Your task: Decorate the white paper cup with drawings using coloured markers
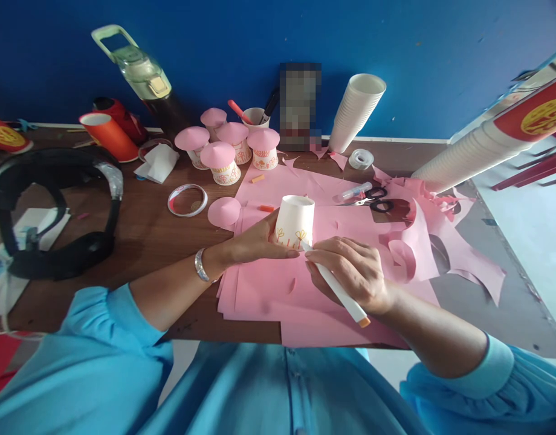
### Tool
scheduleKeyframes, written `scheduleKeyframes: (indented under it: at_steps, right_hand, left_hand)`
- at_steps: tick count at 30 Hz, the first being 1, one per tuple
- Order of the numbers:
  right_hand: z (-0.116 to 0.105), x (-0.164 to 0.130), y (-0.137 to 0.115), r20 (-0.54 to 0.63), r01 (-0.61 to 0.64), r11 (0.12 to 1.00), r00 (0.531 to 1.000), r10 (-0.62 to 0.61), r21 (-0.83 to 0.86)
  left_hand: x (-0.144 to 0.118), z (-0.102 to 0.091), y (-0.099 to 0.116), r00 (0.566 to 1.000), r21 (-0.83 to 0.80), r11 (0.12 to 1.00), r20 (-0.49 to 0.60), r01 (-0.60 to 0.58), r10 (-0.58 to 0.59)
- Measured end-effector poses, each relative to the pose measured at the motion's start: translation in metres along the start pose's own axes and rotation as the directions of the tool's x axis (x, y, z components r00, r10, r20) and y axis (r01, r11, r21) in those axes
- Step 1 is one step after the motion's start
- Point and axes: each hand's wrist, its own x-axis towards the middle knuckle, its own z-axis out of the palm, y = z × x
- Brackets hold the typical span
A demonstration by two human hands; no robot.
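From here, I judge the paper cup (297,217) light, crushable, best held gently round its side; left hand (255,243) clasps it, right hand (350,269) grips a marker (341,293) beside it.

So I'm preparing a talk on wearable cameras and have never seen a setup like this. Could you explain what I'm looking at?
There's no machine at work: these are the bare hands of a person in a blue shirt. The single picture comes from a camera worn on their head, facing forward and down.

The left hand holds an upside-down paper cup with flowers drawn on it. The right hand grips a white marker, its tip close to the drawing.

Pink paper covers part of the brown table. Beyond are small decorated cups with pink cone tops, a stack of white cups and scissors.
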Motion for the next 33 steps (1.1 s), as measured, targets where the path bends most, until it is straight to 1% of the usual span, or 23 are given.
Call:
scheduleKeyframes:
  at_steps: [4,8,10,12,15,17,22,25,28,33]
  right_hand:
    - [-0.001,0.001,-0.001,-0.024,-0.01,1.0,1.0,0.01,0.014]
    - [-0.004,0.002,0.001,-0.068,0.018,0.999,0.998,-0.015,0.047]
    - [-0.005,0.001,0.003,-0.08,0.021,0.998,0.997,-0.017,0.055]
    - [-0.005,0.0,0.006,-0.078,-0.003,0.999,0.997,0.006,0.04]
    - [-0.004,-0.003,0.009,-0.072,-0.048,0.999,0.996,0.049,0.011]
    - [-0.003,-0.004,0.01,-0.075,-0.055,0.998,0.996,0.055,0.003]
    - [0.002,-0.005,0.013,-0.102,-0.057,0.998,0.993,0.06,0.032]
    - [0.004,-0.006,0.014,-0.079,-0.06,0.996,0.995,0.065,0.061]
    - [0.006,-0.008,0.014,-0.053,-0.035,0.996,0.998,0.039,0.08]
    - [0.01,-0.012,0.012,-0.024,-0.017,0.999,1.0,0.018,0.038]
  left_hand:
    - [0.0,-0.001,0.0,1.0,-0.024,1.0,0.01,0.001,0.0]
    - [0.0,-0.002,-0.003,1.0,-0.075,0.997,-0.023,-0.019,0.018]
    - [0.0,-0.002,-0.004,0.998,-0.093,0.995,-0.054,-0.04,0.035]
    - [0.0,-0.003,-0.005,0.996,-0.107,0.992,-0.07,-0.064,0.056]
    - [0.0,-0.005,-0.005,0.994,-0.158,0.981,-0.041,-0.111,0.106]
    - [0.0,-0.005,-0.005,0.991,-0.17,0.976,-0.031,-0.135,0.132]
    - [0.0,-0.002,0.0,0.978,-0.238,0.949,-0.064,-0.209,0.199]
    - [-0.001,-0.001,0.0,0.98,-0.251,0.948,-0.075,-0.197,0.184]
    - [0.001,-0.002,-0.003,0.983,-0.244,0.952,-0.074,-0.183,0.17]
    - [0.002,-0.006,-0.008,0.984,-0.237,0.955,-0.039,-0.177,0.172]
